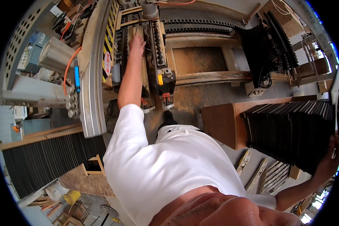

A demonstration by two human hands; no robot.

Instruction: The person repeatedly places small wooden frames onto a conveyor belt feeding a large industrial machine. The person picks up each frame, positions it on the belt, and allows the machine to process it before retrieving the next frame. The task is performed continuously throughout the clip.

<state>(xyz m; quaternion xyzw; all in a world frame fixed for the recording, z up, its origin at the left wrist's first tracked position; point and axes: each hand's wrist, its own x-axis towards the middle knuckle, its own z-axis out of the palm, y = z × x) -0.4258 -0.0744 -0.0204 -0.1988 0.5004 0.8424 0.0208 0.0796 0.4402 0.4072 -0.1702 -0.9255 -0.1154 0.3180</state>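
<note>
My left arm reaches forward over a machine (159, 56) with rows of dark rollers and chain. My left hand (137, 43) lies on a wooden strip (144, 73) in its bed, fingers stretched forward and thumb apart. Far out to the right, my right hand (329, 156) is closed around the edge of a thin panel (336, 113), seen almost edge-on at the picture's rim. Beside that hand stands a stack of dark panels (290, 132) with pale edges.
A brown wooden board (220, 126) flanks the dark stack. At left, a metal beam (92, 94) runs along the machine, and another row of dark panels (49, 158) stands behind it. Sawdust covers the floor (194, 100). Wooden pallets (277, 177) lie at lower right.
</note>
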